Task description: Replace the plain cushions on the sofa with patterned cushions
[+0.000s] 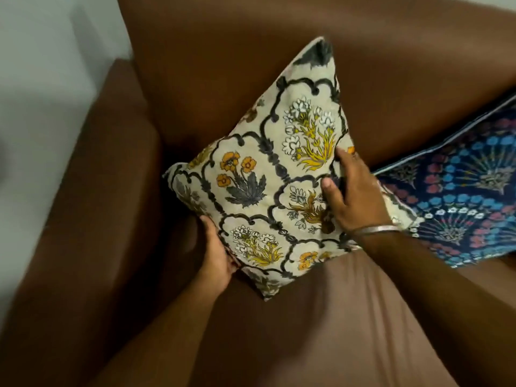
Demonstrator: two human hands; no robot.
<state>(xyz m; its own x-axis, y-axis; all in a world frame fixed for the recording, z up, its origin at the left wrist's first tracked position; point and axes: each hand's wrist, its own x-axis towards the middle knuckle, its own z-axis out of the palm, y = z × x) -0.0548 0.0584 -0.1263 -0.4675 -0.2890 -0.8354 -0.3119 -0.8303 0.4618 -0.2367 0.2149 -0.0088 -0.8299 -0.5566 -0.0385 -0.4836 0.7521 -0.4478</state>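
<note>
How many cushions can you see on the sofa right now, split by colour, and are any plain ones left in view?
cream floral cushion: 1
navy blue patterned cushion: 1
plain cushions: 0 in view
Total: 2 cushions, both on the brown sofa.

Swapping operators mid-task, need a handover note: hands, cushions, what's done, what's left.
Left hand grips the cream floral cushion at its lower-left edge; right hand grips its right edge.
The cushion stands tilted on the sofa by the armrest, its right corner touching the blue patterned cushion.
Done: both patterned cushions are on the sofa; no plain cushion in view.
Left: probably settle the cream one and let go. The rest of the sofa is unseen.
</note>
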